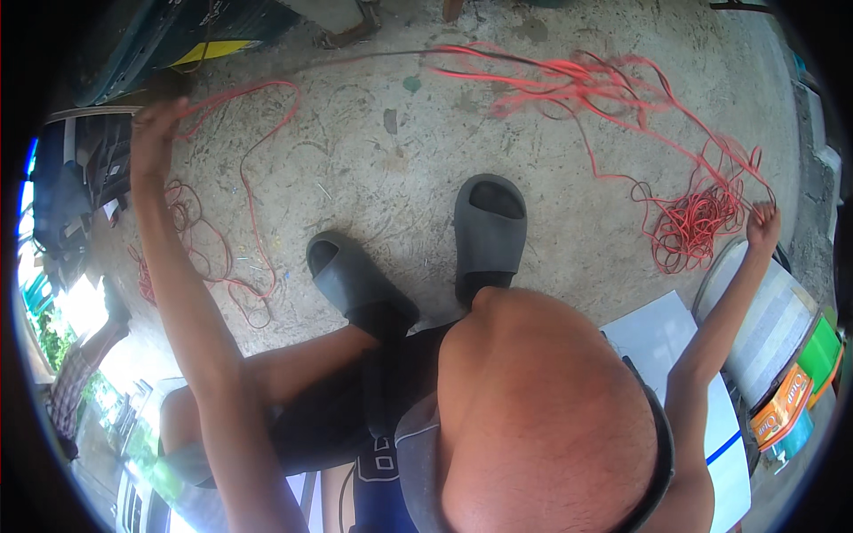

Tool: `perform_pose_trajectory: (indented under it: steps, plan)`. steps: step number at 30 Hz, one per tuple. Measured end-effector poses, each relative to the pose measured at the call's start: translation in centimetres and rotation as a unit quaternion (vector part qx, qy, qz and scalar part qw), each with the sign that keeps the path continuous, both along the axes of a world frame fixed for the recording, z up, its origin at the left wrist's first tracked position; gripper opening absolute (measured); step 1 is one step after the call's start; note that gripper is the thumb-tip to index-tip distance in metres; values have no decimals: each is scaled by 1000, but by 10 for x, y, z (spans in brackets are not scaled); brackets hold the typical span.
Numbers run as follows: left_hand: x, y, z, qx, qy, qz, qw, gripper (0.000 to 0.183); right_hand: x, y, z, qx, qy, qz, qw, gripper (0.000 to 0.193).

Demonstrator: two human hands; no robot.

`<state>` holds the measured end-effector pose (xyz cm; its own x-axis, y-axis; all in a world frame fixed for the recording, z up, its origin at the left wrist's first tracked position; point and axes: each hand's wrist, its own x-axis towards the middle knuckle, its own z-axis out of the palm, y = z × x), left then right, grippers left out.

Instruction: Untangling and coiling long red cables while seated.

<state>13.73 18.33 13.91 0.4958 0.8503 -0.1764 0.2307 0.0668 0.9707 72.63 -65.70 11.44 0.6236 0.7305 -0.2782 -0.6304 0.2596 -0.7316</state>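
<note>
A long, tangled red and black wire (pixel 569 67) stretches across the far side between my widely spread hands, its middle strands smeared by motion. At the far left, my left hand (pixel 158 129) is closed round one end of the stretch, and a loop hangs down from it to loose coils on the floor. Over on the right, my right hand (pixel 762 224) pinches the other strands. Just beside that hand, a dense heap of the same wire (pixel 693 231) lies on the concrete.
Two grey slides (pixel 491 231) on my feet stand on the concrete floor (pixel 373 178). A whitish rounded container (pixel 755 311) and an orange box (pixel 784 404) sit at the right, near a white sheet (pixel 657 333). A dark object with a yellow patch (pixel 213 53) is at the upper left.
</note>
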Motion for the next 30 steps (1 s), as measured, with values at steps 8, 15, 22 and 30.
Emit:
perform_pose_trajectory:
  steps: [8,15,22,30]
  plan:
    - [-11,-35,-85,274,398,-341,806,21,-128,186,-25,-656,-640,-35,397,44]
    - [89,-184,-112,308,223,-475,793,35,-335,400,-74,-323,-690,188,620,21]
    - [110,-271,-121,387,210,-482,757,25,-361,411,-107,-339,-665,272,607,19]
    - [131,-258,-99,145,147,-521,828,16,-330,406,-75,-345,-19,-12,938,9]
